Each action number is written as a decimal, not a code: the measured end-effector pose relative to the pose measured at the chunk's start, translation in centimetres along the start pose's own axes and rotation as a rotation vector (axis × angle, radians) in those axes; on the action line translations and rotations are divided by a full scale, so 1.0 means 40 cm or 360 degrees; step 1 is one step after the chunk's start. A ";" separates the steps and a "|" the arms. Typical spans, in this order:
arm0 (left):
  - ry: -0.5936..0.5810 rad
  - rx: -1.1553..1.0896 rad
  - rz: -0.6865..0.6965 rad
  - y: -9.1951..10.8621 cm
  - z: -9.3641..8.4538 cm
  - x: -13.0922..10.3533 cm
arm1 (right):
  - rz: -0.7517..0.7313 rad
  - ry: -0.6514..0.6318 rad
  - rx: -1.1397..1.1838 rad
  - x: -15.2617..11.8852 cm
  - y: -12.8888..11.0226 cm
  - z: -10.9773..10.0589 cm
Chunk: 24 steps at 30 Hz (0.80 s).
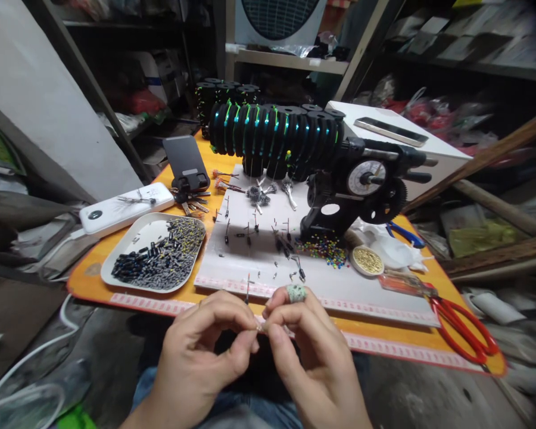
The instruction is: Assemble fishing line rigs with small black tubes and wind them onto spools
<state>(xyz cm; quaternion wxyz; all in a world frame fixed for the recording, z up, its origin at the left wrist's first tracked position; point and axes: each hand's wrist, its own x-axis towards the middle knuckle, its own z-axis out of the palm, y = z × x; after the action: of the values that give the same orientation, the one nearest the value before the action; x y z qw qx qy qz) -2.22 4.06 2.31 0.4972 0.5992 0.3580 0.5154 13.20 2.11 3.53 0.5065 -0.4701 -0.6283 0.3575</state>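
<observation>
Small pale piece [261, 327]: located where the fingertips of both hands meet, in front of the near table edge; its exact shape is too small to make out. From left to right, the following is noted. Far left of the fingers and beyond them, a white power bank [116, 213] lies with thin strands across it. Nearer, left of the fingers, a white tray [127, 241] holds many small grey and black parts [178, 256]. The left hand [205, 351] has thumb and forefinger pinched narrow on the piece. Just beyond its fingertips stands a thin orange-tipped stem [249, 285]. Directly beyond the fingers, stemmed black parts lie scattered on a pale board [384, 295], and behind them is a black geared machine [277, 128]. The right hand [315, 351] likewise closes thumb and forefinger on the piece; a green patterned wrap [296, 292] encircles one finger. Beyond and right of these fingers are multicoloured beads [326, 250], then a round dish [368, 274] of gold-coloured bits. Farther right of the fingers, red-handled scissors [438, 305] rest at the table's right end.
</observation>
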 end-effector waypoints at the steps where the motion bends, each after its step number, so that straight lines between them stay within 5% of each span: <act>1: 0.0024 0.0017 0.0022 0.002 0.000 0.001 | 0.0007 0.0004 0.0029 0.001 -0.002 0.002; 13: 0.0129 -0.0257 -0.0072 0.009 0.023 -0.001 | 0.0108 -0.0170 0.0040 0.006 0.002 0.005; 17: 0.0128 -0.0444 -0.0207 0.004 0.029 -0.005 | -0.0096 -0.0172 -0.0299 0.008 0.009 -0.017; 24: 0.0033 -0.0771 -0.0513 -0.010 0.023 -0.008 | -0.0471 -0.0107 -0.0365 0.001 0.001 -0.048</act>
<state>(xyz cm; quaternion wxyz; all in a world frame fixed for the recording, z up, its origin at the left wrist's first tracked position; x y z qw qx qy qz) -1.35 3.65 1.86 0.6976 0.3932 0.3201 0.5063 15.07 2.09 3.94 0.4754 -0.4151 -0.7437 0.2205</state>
